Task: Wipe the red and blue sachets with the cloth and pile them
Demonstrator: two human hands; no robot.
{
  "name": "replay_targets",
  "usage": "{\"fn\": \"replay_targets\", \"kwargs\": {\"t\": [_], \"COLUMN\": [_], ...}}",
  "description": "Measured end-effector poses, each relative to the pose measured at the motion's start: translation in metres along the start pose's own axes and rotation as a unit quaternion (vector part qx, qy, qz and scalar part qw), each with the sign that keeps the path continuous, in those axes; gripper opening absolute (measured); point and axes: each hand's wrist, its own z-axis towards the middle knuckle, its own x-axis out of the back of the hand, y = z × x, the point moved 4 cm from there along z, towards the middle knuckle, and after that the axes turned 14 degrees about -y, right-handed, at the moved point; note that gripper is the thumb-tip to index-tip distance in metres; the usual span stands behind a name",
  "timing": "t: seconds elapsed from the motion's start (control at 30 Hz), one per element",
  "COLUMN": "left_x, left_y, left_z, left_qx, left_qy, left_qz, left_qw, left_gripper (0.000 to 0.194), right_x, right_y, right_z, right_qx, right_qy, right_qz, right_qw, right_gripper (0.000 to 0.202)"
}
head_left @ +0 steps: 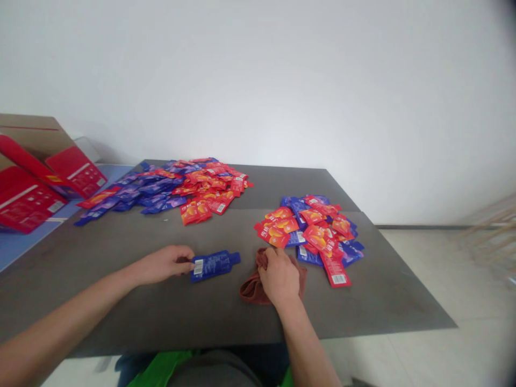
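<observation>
"What's in the left hand (pixel 175 262)?"

"A blue packet (pixel 213 265) — its grip is closed on the near-left end, thumb and fingers together, right beside the barcode. The narrow spout end points right, towards the cloth."

"Is the packet touching the table (pixel 181 322)?"

"I can't tell; it lies level, at or just above the surface."

"And the right hand (pixel 282 277)?"

"Its grip is clamped on a brown cloth (pixel 252 290), bunched up on the table, with folds showing on both sides of the hand."

"What's around them?"

"Just past the cloth, to the right, there's a smaller heap (pixel 318 231) of red and blue packets, overlapping every which way. A larger heap (pixel 201 180) spreads over the far left — mostly blue at its left, mostly red at its right."

"Anything beyond that?"

"At the far left, an open red carton (pixel 28 199) on a blue surface (pixel 24 244), and a pale wall (pixel 282 80) behind."
</observation>
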Motion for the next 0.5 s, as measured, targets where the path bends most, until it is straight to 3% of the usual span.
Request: {"fn": "replay_targets", "kwargs": {"t": [0.17,0.33,0.5], "left_x": [0.02,0.019,0.029], "left_y": [0.006,0.017,0.043], "left_z": [-0.028,-0.051,-0.05], "left_qx": [0.054,0.089,0.072], "left_qy": [-0.022,-0.082,-0.022], "left_qz": [0.208,0.196,0.194], "left_qw": [0.976,0.973,0.978], "left_gripper": [0.023,0.036,0.04], "right_x": [0.0,0.001,0.003], "right_y": [0.001,0.0,-0.001], "right_z": [0.001,0.0,0.0], "right_qx": [-0.001,0.002,-0.001], "right_qy": [-0.005,-0.01,-0.007], "right_qz": [0.007,0.005,0.005], "right_qw": [1.0,1.0,1.0], "right_gripper": [0.019,0.017,0.017]}}
